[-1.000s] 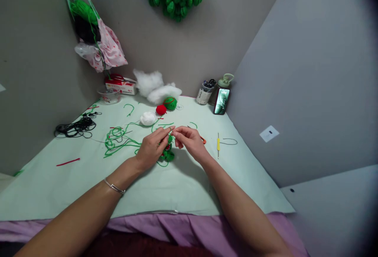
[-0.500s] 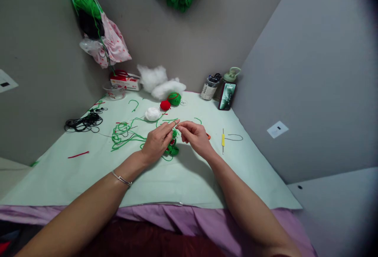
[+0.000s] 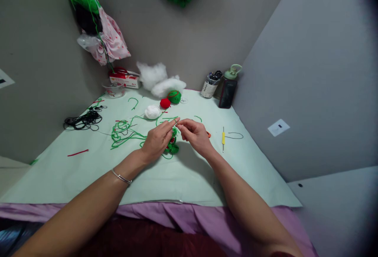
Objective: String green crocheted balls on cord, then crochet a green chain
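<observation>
One lumpy green-and-red yarn piece (image 3: pixel 173 148), at the pale-green worktop (image 3: pixel 177 180), long axis near-to-far; against the nearer left hand's (image 3: pixel 156 142) right side, gripped there. Right hand (image 3: pixel 195 135): pinched closed, contents too small to tell. Beyond: round white yarn ball (image 3: pixel 152 111).

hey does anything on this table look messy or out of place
The green yarn strands sprawl in a loose tangle beside the left hand, unlike the compact white ball. Nothing looks clearly spilled.

Left hand (image 3: pixel 156 141) has grip on green-red yarn piece (image 3: pixel 173 148) — right hand (image 3: pixel 194 135) pinched just beside, contents unclear. Desk (image 3: pixel 183 182): white ball (image 3: pixel 152 111), red ball (image 3: pixel 165 103), green ball (image 3: pixel 174 97) behind — yellow-handled tool (image 3: pixel 223 138) off right.
</observation>
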### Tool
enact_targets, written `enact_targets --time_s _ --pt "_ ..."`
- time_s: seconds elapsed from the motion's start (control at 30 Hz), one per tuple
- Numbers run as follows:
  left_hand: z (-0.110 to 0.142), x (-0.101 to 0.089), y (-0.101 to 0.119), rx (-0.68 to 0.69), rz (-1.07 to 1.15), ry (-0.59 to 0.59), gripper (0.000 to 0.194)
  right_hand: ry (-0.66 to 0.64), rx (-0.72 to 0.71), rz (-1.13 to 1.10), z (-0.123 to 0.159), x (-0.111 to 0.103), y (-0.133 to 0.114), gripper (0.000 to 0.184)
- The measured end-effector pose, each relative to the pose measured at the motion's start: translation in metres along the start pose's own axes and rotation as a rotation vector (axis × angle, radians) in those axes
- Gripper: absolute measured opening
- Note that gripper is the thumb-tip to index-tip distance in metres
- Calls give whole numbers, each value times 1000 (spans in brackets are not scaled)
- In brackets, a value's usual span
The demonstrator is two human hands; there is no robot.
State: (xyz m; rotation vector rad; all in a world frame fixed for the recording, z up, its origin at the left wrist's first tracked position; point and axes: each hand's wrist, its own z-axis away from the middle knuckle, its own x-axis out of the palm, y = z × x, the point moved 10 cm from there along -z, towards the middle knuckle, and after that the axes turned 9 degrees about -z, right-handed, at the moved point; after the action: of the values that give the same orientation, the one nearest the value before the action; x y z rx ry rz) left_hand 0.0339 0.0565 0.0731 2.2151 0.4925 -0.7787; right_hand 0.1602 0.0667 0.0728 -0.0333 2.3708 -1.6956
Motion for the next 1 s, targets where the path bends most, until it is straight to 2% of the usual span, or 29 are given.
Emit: enact_targets --time_s 0.37,0.6,0.83,1.0 --pt "0 3 -1 -16 46 -16 47 14 -20 77 1 1 -6 26" --pt "0 2 0 -24 47 -15 47 70 -64 137 4 -3 -10 24" --pt "1 4 0 -14 0 -19 47 86 -73 205 4 -4 -11 24" --pt "2 4 1 29 -92 -4 48 80 -58 176 2 -4 -8 23"
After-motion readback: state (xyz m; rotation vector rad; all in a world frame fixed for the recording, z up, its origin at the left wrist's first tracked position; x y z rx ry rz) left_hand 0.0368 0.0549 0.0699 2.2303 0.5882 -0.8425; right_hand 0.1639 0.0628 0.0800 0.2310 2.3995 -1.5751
